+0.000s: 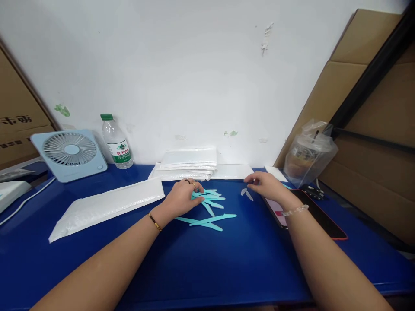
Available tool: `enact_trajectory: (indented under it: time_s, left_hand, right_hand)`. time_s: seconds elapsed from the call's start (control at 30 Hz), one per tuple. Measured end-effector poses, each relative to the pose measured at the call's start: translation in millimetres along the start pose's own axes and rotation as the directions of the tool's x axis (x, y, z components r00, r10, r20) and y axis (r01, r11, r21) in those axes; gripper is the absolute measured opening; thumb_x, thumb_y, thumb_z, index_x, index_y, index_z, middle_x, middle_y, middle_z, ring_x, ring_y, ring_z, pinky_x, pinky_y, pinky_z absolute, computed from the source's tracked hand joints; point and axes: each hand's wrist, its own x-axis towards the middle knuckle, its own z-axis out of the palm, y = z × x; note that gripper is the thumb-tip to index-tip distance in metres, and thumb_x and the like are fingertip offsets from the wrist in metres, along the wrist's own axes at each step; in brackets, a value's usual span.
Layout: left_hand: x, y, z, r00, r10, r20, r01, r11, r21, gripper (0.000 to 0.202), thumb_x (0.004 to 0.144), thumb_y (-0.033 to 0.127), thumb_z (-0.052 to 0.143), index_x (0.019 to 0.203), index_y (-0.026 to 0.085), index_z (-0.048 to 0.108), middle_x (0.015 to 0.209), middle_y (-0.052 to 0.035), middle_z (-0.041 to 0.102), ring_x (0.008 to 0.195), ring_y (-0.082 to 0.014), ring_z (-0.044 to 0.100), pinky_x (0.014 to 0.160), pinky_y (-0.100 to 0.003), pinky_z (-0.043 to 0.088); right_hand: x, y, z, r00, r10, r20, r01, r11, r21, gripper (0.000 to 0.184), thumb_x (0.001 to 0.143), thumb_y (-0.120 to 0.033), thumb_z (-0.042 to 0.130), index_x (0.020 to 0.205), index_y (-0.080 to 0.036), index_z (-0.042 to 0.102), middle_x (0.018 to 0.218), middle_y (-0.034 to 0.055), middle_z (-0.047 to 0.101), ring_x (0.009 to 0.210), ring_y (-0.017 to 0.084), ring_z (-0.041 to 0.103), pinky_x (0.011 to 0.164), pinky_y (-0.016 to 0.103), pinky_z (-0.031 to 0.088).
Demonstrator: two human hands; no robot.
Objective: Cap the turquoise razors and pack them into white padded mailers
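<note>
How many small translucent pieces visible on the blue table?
2: the left translucent piece and the right translucent piece, both close by the right hand. More may be hidden under that hand.

I can't see the ends of several blue sticks (212, 220) because the left hand (186, 196) covers them. Whether the right hand (266, 186) pinches anything is unclear to me; its fingertips show too small. The right forearm (319, 246) hides the middle of a red-edged tablet (320, 218), so I can't tell if the lit screen (275, 211) belongs to it. A cloudy bag (328, 149) blurs the cup (303, 153) for me. My view's left edge cuts off a white device (13, 192) and a cardboard box (16, 103).
</note>
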Motion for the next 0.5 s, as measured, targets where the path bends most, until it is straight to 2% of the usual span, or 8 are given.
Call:
enact_trajectory:
  time_s: [0.07, 0.13, 0.2, 0.3, 0.4, 0.5]
  left_hand:
    - [-3.9, 11.5, -3.2, 0.989, 0.066, 0.129, -0.061, 0.997, -0.038, 0.026, 0.077, 0.046, 0.057, 0.085, 0.023, 0.065, 0.083, -0.0025, 0.062, 0.078, -0.0186, 0.055, 0.065, -0.027, 0.037]
    - [-7.8, 21.4, -4.1, 0.958, 0.121, 0.261, -0.107, 0.992, -0.068, 0.026, 0.074, 0.047, 0.060, 0.080, 0.022, 0.066, 0.076, -0.0010, 0.062, 0.069, -0.0161, 0.055, 0.060, -0.025, 0.035]
    - [-10.8, 26.8, -2.2, 0.939, 0.118, 0.323, -0.099, 0.992, -0.075, 0.025, 0.071, 0.046, 0.064, 0.078, 0.022, 0.066, 0.072, -0.0005, 0.063, 0.065, -0.0153, 0.054, 0.058, -0.025, 0.034]
    - [-12.1, 25.7, 3.3, 0.938, 0.065, 0.340, -0.029, 0.994, -0.108, 0.022, 0.074, 0.043, 0.061, 0.075, 0.021, 0.065, 0.069, -0.0004, 0.063, 0.063, -0.0148, 0.054, 0.055, -0.024, 0.033]
    - [-10.1, 18.4, 7.4, 0.938, 0.025, 0.345, 0.039, 0.984, -0.176, 0.023, 0.075, 0.043, 0.059, 0.077, 0.021, 0.063, 0.069, -0.0005, 0.062, 0.061, -0.0144, 0.053, 0.051, -0.024, 0.033]
    - [-6.0, 10.7, 8.2, 0.950, -0.019, 0.313, 0.109, 0.956, -0.272, 0.026, 0.075, 0.045, 0.057, 0.079, 0.020, 0.062, 0.070, -0.0006, 0.062, 0.061, -0.0139, 0.053, 0.052, -0.023, 0.036]
  right_hand:
    - [1.0, 4.4, 6.1, 0.999, -0.012, 0.050, 0.014, 0.999, -0.032, 0.022, 0.071, -0.021, 0.060, 0.090, -0.022, 0.069, 0.091, 0.0045, 0.066, 0.081, 0.019, 0.058, 0.072, 0.030, 0.043]
    - [2.3, 4.5, 14.3, 0.997, -0.011, 0.079, 0.015, 0.999, -0.045, 0.018, 0.069, -0.021, 0.062, 0.086, -0.021, 0.069, 0.090, 0.0050, 0.066, 0.080, 0.019, 0.059, 0.070, 0.029, 0.043]
    - [3.3, 2.1, 21.1, 0.995, 0.000, 0.102, 0.005, 0.999, -0.048, 0.010, 0.070, -0.020, 0.061, 0.078, -0.020, 0.067, 0.085, 0.0050, 0.065, 0.073, 0.018, 0.059, 0.065, 0.027, 0.042]
    - [3.5, -3.0, 25.9, 0.992, -0.016, 0.123, 0.020, 0.999, -0.029, 0.003, 0.072, -0.020, 0.059, 0.073, -0.020, 0.062, 0.076, 0.0032, 0.064, 0.066, 0.016, 0.057, 0.060, 0.025, 0.041]
    - [2.9, -8.0, 27.1, 0.993, -0.055, 0.107, 0.051, 0.998, 0.038, 0.006, 0.073, -0.020, 0.058, 0.078, -0.020, 0.060, 0.072, 0.0014, 0.062, 0.064, 0.015, 0.055, 0.059, 0.025, 0.041]
    - [2.7, -15.0, 26.8, 0.997, -0.043, 0.056, 0.029, 0.972, 0.234, 0.011, 0.075, -0.023, 0.055, 0.085, -0.020, 0.059, 0.071, 0.0005, 0.060, 0.063, 0.014, 0.057, 0.059, 0.025, 0.044]
